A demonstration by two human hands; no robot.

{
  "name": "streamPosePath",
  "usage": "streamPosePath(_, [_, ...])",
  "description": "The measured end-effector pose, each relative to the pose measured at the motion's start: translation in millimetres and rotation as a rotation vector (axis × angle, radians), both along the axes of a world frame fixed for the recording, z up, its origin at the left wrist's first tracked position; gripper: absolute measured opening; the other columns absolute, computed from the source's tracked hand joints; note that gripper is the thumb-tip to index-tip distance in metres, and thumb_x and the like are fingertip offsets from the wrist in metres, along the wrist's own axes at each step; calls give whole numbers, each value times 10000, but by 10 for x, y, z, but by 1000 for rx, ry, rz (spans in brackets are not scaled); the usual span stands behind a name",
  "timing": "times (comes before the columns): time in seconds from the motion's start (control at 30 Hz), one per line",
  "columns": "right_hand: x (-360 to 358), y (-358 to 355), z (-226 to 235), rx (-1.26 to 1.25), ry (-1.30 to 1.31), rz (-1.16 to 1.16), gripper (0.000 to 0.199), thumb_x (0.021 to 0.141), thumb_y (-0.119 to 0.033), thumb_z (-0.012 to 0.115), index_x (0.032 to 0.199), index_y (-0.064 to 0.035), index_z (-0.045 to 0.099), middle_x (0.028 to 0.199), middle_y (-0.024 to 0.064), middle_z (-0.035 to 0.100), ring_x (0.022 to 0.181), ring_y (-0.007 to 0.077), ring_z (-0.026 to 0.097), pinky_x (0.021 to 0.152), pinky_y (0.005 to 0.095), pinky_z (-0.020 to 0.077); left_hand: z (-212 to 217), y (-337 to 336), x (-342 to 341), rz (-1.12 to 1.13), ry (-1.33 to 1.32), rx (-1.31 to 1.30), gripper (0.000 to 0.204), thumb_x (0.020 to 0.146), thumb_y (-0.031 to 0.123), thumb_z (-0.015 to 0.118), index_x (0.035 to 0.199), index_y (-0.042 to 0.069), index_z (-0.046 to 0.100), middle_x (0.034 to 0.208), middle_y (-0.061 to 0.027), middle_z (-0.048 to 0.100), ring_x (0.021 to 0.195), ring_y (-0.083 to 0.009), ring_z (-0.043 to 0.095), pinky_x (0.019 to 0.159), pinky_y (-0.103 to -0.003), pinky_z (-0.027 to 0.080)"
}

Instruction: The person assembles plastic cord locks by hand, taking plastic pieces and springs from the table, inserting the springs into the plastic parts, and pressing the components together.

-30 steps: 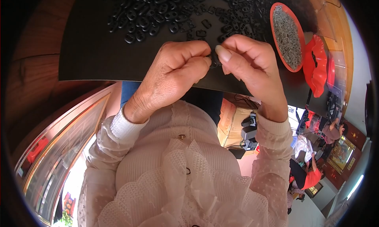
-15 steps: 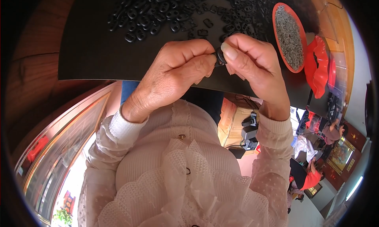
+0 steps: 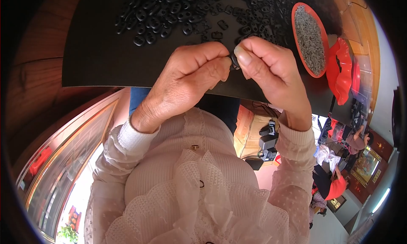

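A small black plastic piece (image 3: pixel 234 61), which looks like a cord lock, is pinched between my two hands above the table's near edge. My left hand (image 3: pixel 188 74) is closed, thumb against curled fingers, at the piece's left side. From the right, my right hand (image 3: pixel 273 70) grips it between thumb and forefinger. The fingers cover most of the piece. Beyond my hands, many similar black two-holed pieces (image 3: pixel 150 21) lie loosely spread, with small frame-shaped black parts (image 3: pixel 217 35) among them.
A dark mat (image 3: pixel 97 53) covers the table. An orange-red bowl (image 3: pixel 325 49) of small grey metal pieces (image 3: pixel 309 40) stands at the right, beside a wavy-edged red dish (image 3: pixel 341 74). Cardboard boxes (image 3: pixel 246 131) are below right. A person in red (image 3: pixel 337 186) is farther off.
Both hands have shifted very slightly left, keeping hold of the black piece, which shows a little less between the fingers. The person in red in the background has moved a little.
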State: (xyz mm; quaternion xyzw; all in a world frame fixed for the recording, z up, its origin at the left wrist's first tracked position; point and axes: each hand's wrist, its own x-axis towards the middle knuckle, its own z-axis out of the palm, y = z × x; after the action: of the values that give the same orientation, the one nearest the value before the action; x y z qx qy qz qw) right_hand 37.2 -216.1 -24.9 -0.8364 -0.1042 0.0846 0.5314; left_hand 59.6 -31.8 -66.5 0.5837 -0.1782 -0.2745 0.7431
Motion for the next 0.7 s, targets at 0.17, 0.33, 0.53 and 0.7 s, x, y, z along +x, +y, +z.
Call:
streamPosePath(0.17, [-22,60,-86,-307,-468,22,287,826,-226,706,884,0,538,712,112,537,571,265,535,493,336,438,113,20,29,-3,69,67,181,916,100,513,778,4,580,671,17,506,613,-40,444,529,-209,347])
streamPosePath(0.33, [-101,103,-114,-497,-573,9,467,709,-201,800,1041,16,554,873,137,591,622,240,579,547,339,476,105,47,73,33,172,32,166,866,103,534,795,-25,611,620,-23,537,542,-66,465,485,-223,348])
streamPosePath(0.53, [-32,48,-124,-582,-738,97,328,762,-219,741,861,-10,508,768,103,532,568,257,587,449,333,474,67,18,73,35,167,1,182,825,83,548,840,-79,630,633,-83,574,514,-140,522,501,-257,419])
streamPosePath(0.7, [-96,36,19,-639,-633,178,356,688,-79,782,950,30,567,845,137,569,568,270,563,480,335,462,75,25,106,-22,128,16,247,883,173,541,740,-18,607,614,-32,561,551,-71,512,492,-219,380])
